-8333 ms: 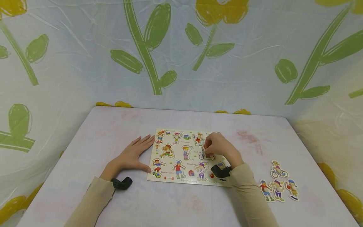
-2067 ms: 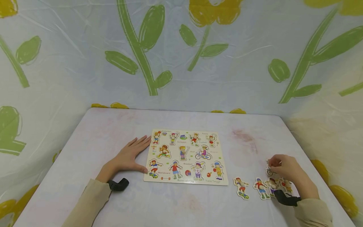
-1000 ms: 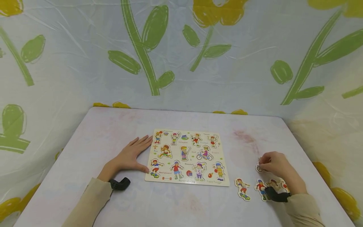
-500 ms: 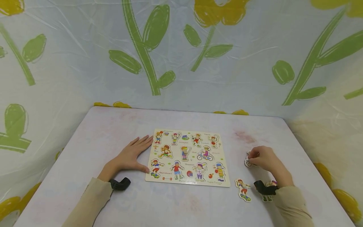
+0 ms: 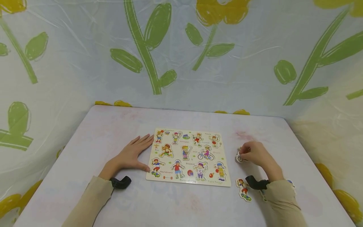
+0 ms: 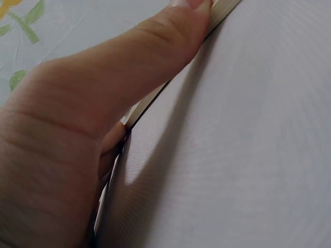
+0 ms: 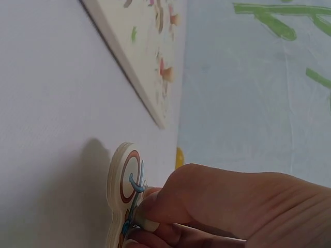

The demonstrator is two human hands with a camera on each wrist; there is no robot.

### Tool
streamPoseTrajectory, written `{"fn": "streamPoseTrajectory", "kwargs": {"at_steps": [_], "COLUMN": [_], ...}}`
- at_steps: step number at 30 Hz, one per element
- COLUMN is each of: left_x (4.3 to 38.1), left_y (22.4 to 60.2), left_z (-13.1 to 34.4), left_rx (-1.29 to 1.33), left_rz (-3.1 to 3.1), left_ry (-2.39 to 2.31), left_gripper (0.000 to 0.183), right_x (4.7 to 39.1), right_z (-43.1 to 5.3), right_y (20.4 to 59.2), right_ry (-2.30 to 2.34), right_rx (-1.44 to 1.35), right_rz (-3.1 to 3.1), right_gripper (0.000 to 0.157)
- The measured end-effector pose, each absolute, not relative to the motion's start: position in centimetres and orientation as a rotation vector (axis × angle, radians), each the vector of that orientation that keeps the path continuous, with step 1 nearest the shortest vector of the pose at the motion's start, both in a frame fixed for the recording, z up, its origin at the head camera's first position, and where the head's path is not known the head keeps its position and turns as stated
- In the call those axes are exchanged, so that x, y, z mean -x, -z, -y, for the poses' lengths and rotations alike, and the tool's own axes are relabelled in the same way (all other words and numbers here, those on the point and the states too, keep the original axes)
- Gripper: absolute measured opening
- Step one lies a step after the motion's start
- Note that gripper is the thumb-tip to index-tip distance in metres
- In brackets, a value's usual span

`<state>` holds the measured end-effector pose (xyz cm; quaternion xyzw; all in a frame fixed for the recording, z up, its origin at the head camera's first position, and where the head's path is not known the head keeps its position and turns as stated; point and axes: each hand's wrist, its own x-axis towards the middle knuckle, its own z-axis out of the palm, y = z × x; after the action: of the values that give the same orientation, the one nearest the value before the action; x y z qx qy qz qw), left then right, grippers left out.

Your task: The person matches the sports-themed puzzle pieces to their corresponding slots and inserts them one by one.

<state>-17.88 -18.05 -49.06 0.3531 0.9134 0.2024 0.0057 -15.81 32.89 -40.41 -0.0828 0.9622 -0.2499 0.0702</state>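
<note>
Board [image 5: 177,151] holds knobbed figures [image 5: 166,151] while right fingers [image 7: 161,205] pinch a bicycle piece [image 7: 123,199].

The left hand [image 5: 131,157] lies with fingers [image 5: 145,144] straight, thumb [image 6: 139,57] spread; the right hand [image 5: 257,155] pinches, knuckles bent.

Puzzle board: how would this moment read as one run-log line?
left hand: touching left edge of puzzle board | right hand: pinching bicycle piece, off the board | skateboard piece: lying on table
</note>
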Motion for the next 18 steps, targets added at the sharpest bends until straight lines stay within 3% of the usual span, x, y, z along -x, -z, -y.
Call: {"fn": "streamPoseTrajectory", "kwargs": {"at_steps": [18], "left_x": [17.7], "left_y": [48.7], "left_z": [17.9], "left_rx": [-1.089], "left_rz": [-2.854], "left_ry": [-0.64], "left_gripper": [0.127], "right_x": [17.5], "right_z": [-28.9], "right_y": [39.3], "right_ry": [0.756], "right_rx": [0.302], "right_rz": [-2.879], "right_gripper": [0.007]}}
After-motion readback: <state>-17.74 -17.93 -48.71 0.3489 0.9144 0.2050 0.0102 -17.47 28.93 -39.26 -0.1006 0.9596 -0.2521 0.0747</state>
